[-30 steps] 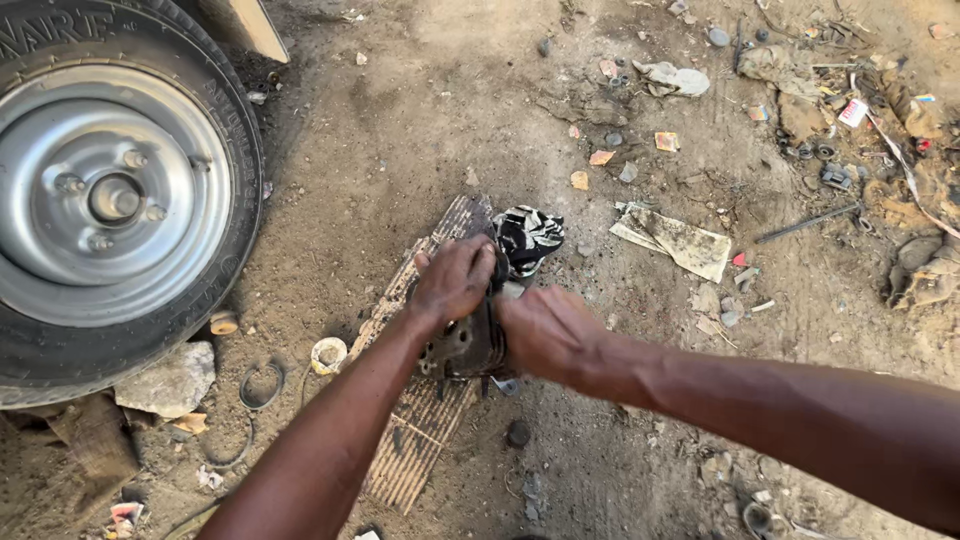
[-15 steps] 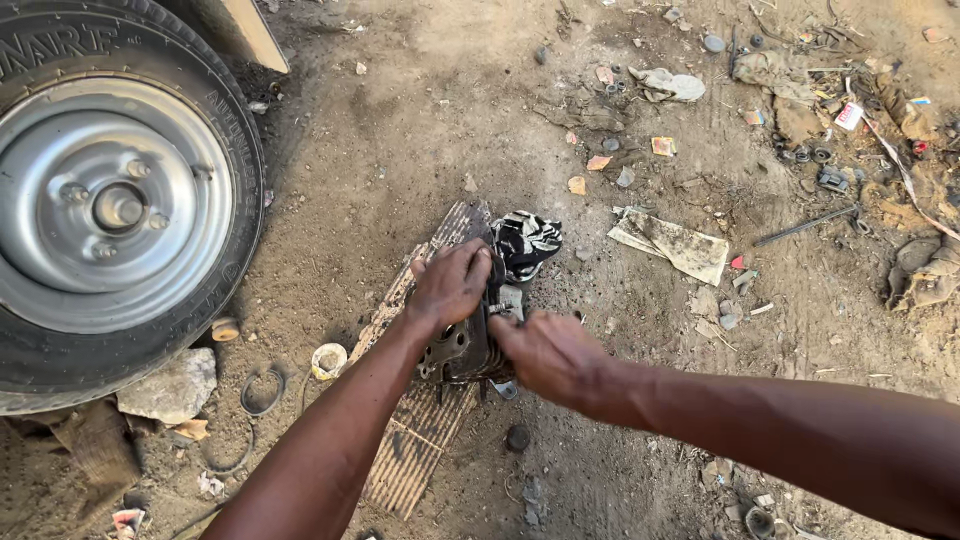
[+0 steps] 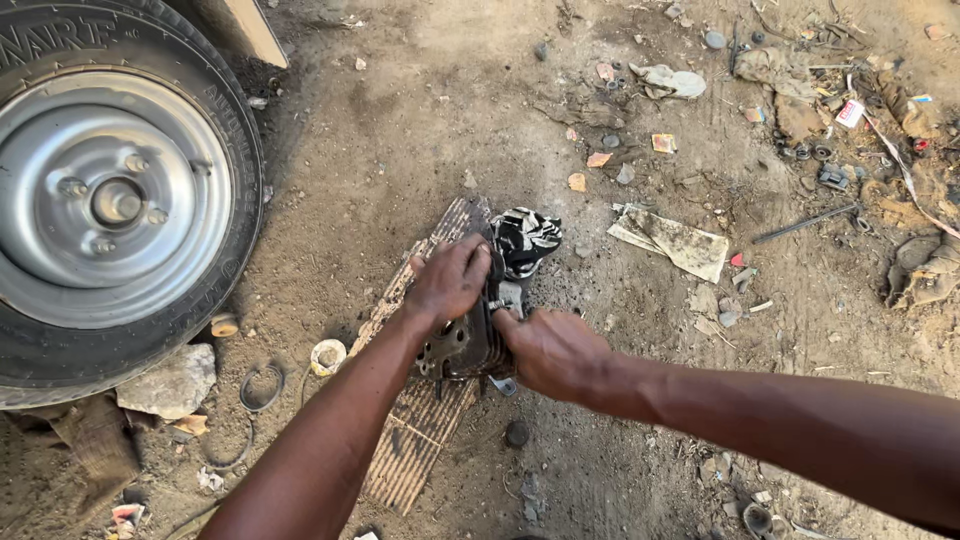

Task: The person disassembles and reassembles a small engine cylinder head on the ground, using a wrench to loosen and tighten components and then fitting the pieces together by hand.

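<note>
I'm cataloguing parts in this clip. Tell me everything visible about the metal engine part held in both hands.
The engine part is a dark, grimy block of cast metal with round holes in its near face. It sits on a ribbed, worn board laid on the dirt. The left hand grips its top; the right hand presses its right side. A small light metal fitting sticks out by the fingers.

Vehicle wheel (image 3: 105, 200) at left, crumpled paper (image 3: 680, 242), stone (image 3: 168, 382), scattered litter.
</note>
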